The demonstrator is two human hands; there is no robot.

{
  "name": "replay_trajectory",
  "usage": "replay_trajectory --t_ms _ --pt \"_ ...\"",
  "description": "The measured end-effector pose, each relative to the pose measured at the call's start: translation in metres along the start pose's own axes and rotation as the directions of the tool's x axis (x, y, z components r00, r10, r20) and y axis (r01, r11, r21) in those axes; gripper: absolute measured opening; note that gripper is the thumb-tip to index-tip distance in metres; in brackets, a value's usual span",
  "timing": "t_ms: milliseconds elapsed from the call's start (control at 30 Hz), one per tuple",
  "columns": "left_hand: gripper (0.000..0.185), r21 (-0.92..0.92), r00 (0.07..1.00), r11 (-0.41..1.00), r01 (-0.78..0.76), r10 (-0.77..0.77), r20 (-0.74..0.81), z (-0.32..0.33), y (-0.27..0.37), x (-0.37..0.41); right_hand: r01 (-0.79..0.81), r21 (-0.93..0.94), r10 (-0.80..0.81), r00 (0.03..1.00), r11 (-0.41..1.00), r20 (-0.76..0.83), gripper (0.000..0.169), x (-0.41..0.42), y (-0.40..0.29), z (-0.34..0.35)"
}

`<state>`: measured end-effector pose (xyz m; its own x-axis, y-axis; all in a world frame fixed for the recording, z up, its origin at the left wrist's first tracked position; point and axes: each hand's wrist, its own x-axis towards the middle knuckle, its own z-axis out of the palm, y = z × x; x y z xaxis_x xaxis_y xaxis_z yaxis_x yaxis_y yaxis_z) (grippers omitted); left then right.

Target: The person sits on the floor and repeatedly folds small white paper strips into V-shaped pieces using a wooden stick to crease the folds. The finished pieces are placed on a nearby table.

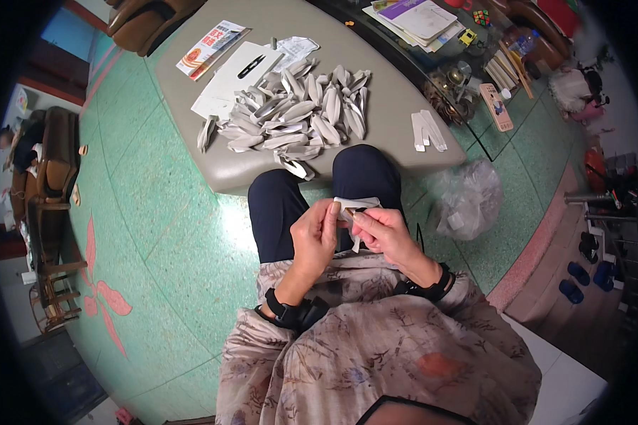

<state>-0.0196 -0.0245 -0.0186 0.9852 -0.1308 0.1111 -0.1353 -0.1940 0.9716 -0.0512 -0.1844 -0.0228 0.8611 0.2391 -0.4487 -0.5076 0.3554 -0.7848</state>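
Above my lap, my left hand (317, 228) pinches the left end of a pale fabric-like strip piece (362, 203) between thumb and fingers. My right hand (378, 231) grips the same piece from the right, with a small thin brown item at its fingertips; what that is, I cannot tell. A narrow pale end hangs below the fingers. Beyond my knees, a heap of similar grey-white folded pieces (297, 109) covers the middle of a padded grey bench (388, 69). A few flat pale strips (428, 130) lie at its right end.
A white sheet (218, 87) with a black pen (251, 67) and a printed booklet (210, 50) lie behind the heap. Right of the bench are a clear plastic bag (470, 199) on the floor and a glass-topped table holding papers (417, 21) and a phone (496, 107). Someone sits far left.
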Motion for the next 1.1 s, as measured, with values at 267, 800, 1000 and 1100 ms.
replay_trajectory --t_ms 267,800,1000,1100 --pt "0.023 -0.172 0.987 0.972 0.159 -0.153 0.047 -0.011 -0.004 0.006 0.485 -0.767 -0.673 0.734 0.420 0.096 0.025 0.013 -0.003 0.010" --pt "0.018 -0.455 0.932 0.821 0.345 -0.356 0.065 -0.004 -0.013 0.010 0.130 -0.594 -0.198 0.979 0.794 -0.050 0.033 0.012 -0.004 0.001" --pt "0.015 -0.358 0.960 0.894 0.269 -0.281 0.020 0.010 -0.021 0.016 0.316 -0.705 -0.430 0.903 0.634 0.018 0.029 0.005 0.004 0.010" --pt "0.017 -0.374 0.943 0.868 0.327 -0.324 0.074 0.008 -0.007 0.022 0.333 -0.703 -0.484 0.875 0.628 -0.018 0.029 0.006 -0.001 0.009"
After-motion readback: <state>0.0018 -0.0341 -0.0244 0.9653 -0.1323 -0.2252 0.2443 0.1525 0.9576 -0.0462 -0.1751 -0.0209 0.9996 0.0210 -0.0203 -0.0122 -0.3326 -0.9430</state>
